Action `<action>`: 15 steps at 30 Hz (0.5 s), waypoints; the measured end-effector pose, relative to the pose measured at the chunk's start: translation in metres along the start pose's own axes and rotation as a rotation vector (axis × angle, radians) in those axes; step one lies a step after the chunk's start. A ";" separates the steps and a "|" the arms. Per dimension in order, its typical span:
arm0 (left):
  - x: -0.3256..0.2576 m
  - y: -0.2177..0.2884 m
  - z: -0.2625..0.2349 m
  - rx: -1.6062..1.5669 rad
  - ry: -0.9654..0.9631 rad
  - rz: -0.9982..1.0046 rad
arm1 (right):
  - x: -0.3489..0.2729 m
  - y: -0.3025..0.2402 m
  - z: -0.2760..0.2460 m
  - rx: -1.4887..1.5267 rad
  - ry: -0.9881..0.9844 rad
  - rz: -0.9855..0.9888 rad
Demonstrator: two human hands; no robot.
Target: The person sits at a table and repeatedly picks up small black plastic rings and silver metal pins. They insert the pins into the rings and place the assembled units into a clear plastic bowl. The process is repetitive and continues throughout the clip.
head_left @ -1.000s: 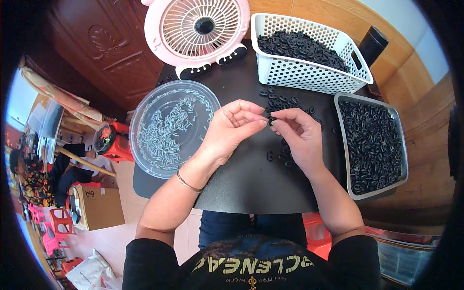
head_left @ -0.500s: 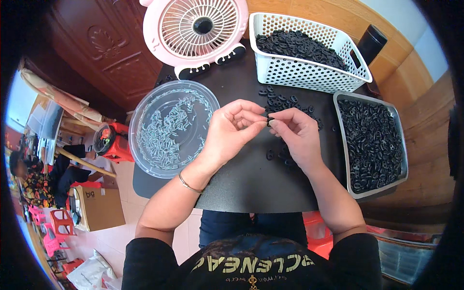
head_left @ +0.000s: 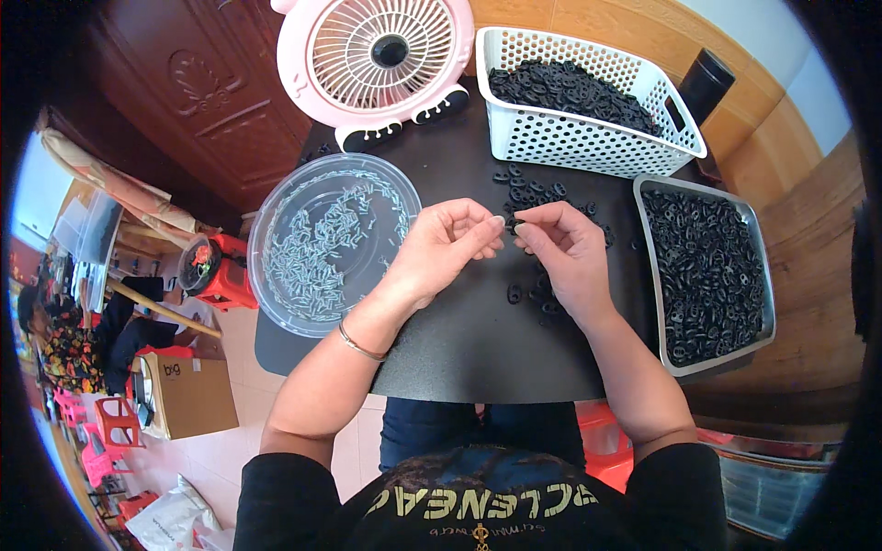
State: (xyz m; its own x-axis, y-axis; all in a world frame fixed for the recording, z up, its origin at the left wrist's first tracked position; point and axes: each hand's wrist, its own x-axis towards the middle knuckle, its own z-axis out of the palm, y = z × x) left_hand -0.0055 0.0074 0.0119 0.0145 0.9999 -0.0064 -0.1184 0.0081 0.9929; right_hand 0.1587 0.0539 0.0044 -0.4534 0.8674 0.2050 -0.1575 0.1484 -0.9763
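Over the middle of the table (head_left: 432, 358), my right hand (head_left: 568, 262) pinches a small black plastic piece (head_left: 514, 226) between thumb and fingertips. Just left of it my left hand (head_left: 447, 246) is closed in a pinch, its thumb tip very near the piece. Whatever those left fingers hold is too small to make out. Loose black pieces (head_left: 533, 191), oval with holes, lie beyond and under my right hand. Close to my left hand stands a round clear tub (head_left: 262, 275) with many small silvery screw-like pins (head_left: 308, 266).
A white perforated basket (head_left: 588, 151) heaped with black pieces stands at the far right. Nearer, a metal tray (head_left: 650, 275) is full of similar ones. A pink fan (head_left: 299, 64) occupies the far left of the table. On the floor at left sits a cardboard box (head_left: 197, 395); a person (head_left: 73, 344) is beyond.
My fingertips have drawn slightly apart, the left thumb turning upward. The black piece stays in my right hand. Both forearms are almost where they were.
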 end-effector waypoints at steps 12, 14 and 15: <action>-0.002 0.000 0.006 -0.001 0.036 0.034 | -0.002 -0.001 0.002 -0.036 0.000 0.008; -0.003 0.000 0.008 0.037 0.070 0.054 | -0.002 -0.003 0.002 -0.033 -0.002 0.019; -0.004 0.001 0.009 0.068 0.088 0.068 | -0.002 -0.003 0.003 -0.034 -0.004 0.025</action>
State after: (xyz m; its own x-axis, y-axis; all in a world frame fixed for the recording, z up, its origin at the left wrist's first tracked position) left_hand 0.0029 0.0031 0.0140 -0.0787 0.9955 0.0534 -0.0481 -0.0573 0.9972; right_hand 0.1576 0.0506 0.0072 -0.4605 0.8692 0.1804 -0.1160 0.1426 -0.9830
